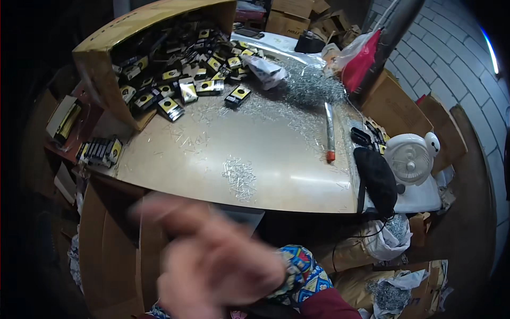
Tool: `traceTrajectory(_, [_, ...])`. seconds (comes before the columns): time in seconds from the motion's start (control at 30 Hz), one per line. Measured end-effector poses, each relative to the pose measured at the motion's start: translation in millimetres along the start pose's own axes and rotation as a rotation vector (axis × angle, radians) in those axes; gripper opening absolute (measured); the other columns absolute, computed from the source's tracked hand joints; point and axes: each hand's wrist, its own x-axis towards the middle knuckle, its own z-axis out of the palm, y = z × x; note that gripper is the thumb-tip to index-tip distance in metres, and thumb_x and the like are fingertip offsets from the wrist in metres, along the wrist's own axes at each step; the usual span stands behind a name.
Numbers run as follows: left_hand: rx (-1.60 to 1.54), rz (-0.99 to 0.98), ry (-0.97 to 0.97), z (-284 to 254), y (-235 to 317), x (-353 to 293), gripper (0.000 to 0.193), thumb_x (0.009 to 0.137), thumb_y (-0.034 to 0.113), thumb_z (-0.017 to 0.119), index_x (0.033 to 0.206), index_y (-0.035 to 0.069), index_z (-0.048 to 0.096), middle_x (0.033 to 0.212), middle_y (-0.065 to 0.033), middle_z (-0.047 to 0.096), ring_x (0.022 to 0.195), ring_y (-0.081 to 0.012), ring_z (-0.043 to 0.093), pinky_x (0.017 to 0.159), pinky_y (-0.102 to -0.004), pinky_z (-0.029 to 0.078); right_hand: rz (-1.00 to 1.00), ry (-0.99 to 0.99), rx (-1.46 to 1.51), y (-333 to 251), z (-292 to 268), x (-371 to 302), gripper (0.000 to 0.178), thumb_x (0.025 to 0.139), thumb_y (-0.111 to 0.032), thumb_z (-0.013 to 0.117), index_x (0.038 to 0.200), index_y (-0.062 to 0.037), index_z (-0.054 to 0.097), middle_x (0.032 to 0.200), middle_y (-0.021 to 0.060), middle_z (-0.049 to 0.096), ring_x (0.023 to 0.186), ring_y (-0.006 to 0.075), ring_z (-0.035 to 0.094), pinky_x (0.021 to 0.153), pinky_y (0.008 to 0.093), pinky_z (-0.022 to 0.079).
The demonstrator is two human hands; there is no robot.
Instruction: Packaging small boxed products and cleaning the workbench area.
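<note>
Close to the camera, below the table's front edge, my right hand (228, 255) is badly smeared by motion. A blue patterned sleeve (303, 268) and maroon cloth (329, 304) lie behind it. Its fingers stretch toward the left, but whether anything is between them cannot be made out. I cannot separate my left hand from the blur. Nearest on the table is a small heap of thin, shiny pin-like pieces (240, 178). Farther back, a small black-and-yellow box (237, 96) lies apart from a big pile of such boxes (210, 87).
A large carton (95, 64) lies on its side at the back left, boxes spilling out. A tangled mound of metal pieces (313, 85) sits at the back right. Along the right edge are a silver tube with an orange end (330, 133), a black pouch (376, 181) and a white fan (409, 159).
</note>
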Motion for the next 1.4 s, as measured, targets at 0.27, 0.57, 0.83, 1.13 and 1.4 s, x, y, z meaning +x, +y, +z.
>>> traceTrajectory(0.27, [-0.477, 0.084, -0.002, 30.0, -52.2, 28.9, 0.035, 0.090, 0.031, 0.064, 0.098, -0.003, 0.059, 0.077, -0.0147, 0.062, 0.071, -0.0207, 0.060, 0.065, -0.0347, 0.047, 0.054, -0.201, -0.172, 20.8, 1.2, 0.7, 0.078, 0.099, -0.030, 0.049, 0.153, -0.0015, 0.000, 0.088, 0.0130, 0.068, 0.084, 0.0268, 0.065, 0.077, 0.0344, 0.053])
traceTrajectory(0.57, [-1.087, -0.055, -0.002, -8.8, -25.2, 21.9, 0.025, 0.100, 0.024, 0.052, 0.116, 0.006, 0.057, 0.094, -0.0012, 0.061, 0.081, -0.0069, 0.056, 0.070, -0.0235, 0.045, 0.489, 0.045, -1.105, -16.0, -37.0, -1.6, 0.062, 0.094, -0.020, 0.051, 0.148, 0.0025, 0.028, 0.109, 0.0171, 0.066, 0.095, 0.0294, 0.065, 0.086, 0.0429, 0.051])
traceTrajectory(0.83, [-0.871, 0.029, -0.339, 13.7, 6.7, 32.7, 0.025, 0.091, 0.010, 0.057, 0.115, 0.005, 0.058, 0.098, -0.0020, 0.062, 0.087, -0.0094, 0.056, 0.073, -0.0220, 0.045, 0.152, 0.337, -2.536, -124.3, -224.7, -42.3, 0.033, 0.098, -0.030, 0.052, 0.125, -0.0125, 0.063, 0.141, 0.0198, 0.047, 0.137, 0.0376, 0.037, 0.112, 0.0474, 0.029])
traceTrajectory(1.13, [-1.245, -0.149, -0.482, 43.1, 17.5, 12.9, 0.021, 0.089, 0.009, 0.058, 0.109, 0.005, 0.059, 0.095, -0.0020, 0.063, 0.082, -0.0084, 0.056, 0.072, -0.0218, 0.045, 0.164, 0.457, -2.762, -45.3, -190.7, -80.8, 0.036, 0.097, -0.028, 0.054, 0.129, -0.0127, 0.057, 0.140, 0.0199, 0.045, 0.133, 0.0423, 0.038, 0.109, 0.0546, 0.030])
traceTrajectory(1.4, [-1.438, -0.215, -0.426, 43.6, 27.9, 0.8, 0.025, 0.087, 0.006, 0.055, 0.112, 0.005, 0.056, 0.099, -0.0009, 0.061, 0.087, -0.0071, 0.055, 0.074, -0.0218, 0.044, 0.403, 0.487, -2.295, -45.2, -117.0, -91.2, 0.041, 0.089, -0.005, 0.058, 0.129, -0.0092, 0.056, 0.125, 0.0210, 0.054, 0.115, 0.0376, 0.054, 0.092, 0.0410, 0.048])
